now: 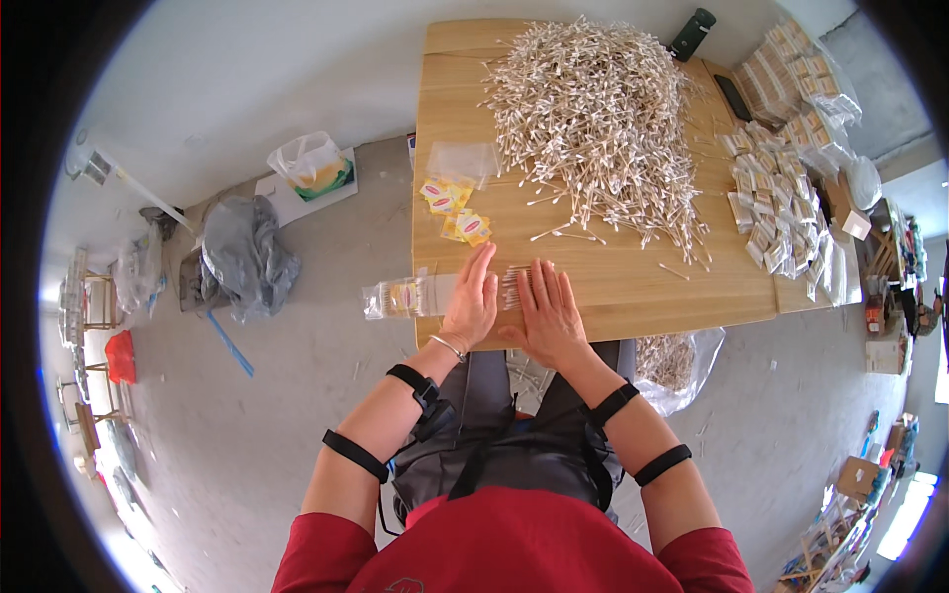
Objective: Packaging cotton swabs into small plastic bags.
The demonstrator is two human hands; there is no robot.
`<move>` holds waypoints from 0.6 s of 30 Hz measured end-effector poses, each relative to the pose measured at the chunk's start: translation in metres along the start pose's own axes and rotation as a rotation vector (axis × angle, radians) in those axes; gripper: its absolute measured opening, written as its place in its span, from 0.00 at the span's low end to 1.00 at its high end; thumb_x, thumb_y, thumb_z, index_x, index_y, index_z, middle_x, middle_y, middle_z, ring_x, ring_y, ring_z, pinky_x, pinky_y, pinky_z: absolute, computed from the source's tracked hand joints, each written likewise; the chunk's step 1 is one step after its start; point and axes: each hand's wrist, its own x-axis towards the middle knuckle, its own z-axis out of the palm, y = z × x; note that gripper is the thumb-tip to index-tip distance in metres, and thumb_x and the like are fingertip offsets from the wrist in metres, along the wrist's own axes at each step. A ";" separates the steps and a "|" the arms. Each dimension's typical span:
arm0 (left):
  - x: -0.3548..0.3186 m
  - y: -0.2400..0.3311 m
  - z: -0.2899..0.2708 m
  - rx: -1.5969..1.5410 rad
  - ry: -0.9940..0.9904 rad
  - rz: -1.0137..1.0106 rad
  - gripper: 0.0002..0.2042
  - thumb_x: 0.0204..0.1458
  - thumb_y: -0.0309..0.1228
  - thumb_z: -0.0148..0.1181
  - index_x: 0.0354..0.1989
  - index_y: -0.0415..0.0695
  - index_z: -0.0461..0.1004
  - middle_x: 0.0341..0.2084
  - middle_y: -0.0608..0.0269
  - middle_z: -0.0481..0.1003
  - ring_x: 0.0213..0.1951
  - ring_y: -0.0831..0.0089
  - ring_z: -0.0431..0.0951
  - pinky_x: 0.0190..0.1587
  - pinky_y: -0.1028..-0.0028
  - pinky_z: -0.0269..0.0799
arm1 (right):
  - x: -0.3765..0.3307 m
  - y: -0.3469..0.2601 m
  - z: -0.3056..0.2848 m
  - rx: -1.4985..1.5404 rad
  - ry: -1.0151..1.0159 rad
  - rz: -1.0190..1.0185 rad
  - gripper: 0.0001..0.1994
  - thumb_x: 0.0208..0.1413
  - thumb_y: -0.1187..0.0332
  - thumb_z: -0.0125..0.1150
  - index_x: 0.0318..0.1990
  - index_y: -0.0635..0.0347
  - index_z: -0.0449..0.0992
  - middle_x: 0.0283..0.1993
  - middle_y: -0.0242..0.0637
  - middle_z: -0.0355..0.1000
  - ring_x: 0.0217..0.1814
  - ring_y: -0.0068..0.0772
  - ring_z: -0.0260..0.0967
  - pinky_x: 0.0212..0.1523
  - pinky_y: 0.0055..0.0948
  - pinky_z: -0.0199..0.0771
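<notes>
Near the front edge of the table, my left hand (472, 302) stands with its fingers stretched out, beside the clear plastic (435, 289) of a small bag. My right hand (550, 314) lies with straight fingers over one side of a small row of cotton swabs (511, 287), which sits between both hands. To the left, at the table's edge, lies a clear bag (397, 298) with swabs and a yellow card in it. Several yellow cards (471, 228) lie beyond my left hand, next to flat clear bags (465, 160).
A large heap of loose cotton swabs (603, 124) covers the far middle of the wooden table (643, 296). Packed swab bags (781, 208) pile up at the right. A dark bottle (693, 35) and a phone (733, 97) are at the back. A bag of swabs (672, 366) hangs below the table's front edge.
</notes>
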 end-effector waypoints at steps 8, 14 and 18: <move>-0.004 -0.006 -0.004 0.164 -0.081 0.128 0.37 0.43 0.31 0.64 0.63 0.39 0.54 0.63 0.46 0.56 0.64 0.48 0.56 0.66 0.59 0.55 | 0.009 0.038 0.000 0.137 0.325 0.089 0.28 0.52 0.60 0.59 0.59 0.61 0.65 0.68 0.51 0.52 0.72 0.53 0.45 0.69 0.48 0.45; -0.006 -0.002 -0.001 0.320 -0.146 0.094 0.36 0.40 0.35 0.68 0.58 0.41 0.58 0.62 0.48 0.55 0.64 0.49 0.55 0.65 0.59 0.55 | 0.022 0.052 -0.015 0.380 0.234 0.178 0.04 0.46 0.69 0.63 0.31 0.55 0.79 0.41 0.32 0.71 0.50 0.42 0.63 0.52 0.39 0.63; -0.007 0.000 0.001 0.335 -0.136 0.076 0.36 0.39 0.35 0.69 0.58 0.41 0.59 0.62 0.49 0.56 0.64 0.50 0.55 0.65 0.59 0.55 | 0.037 0.042 -0.019 0.335 0.165 0.161 0.03 0.46 0.69 0.64 0.29 0.55 0.80 0.39 0.31 0.71 0.50 0.40 0.63 0.51 0.39 0.63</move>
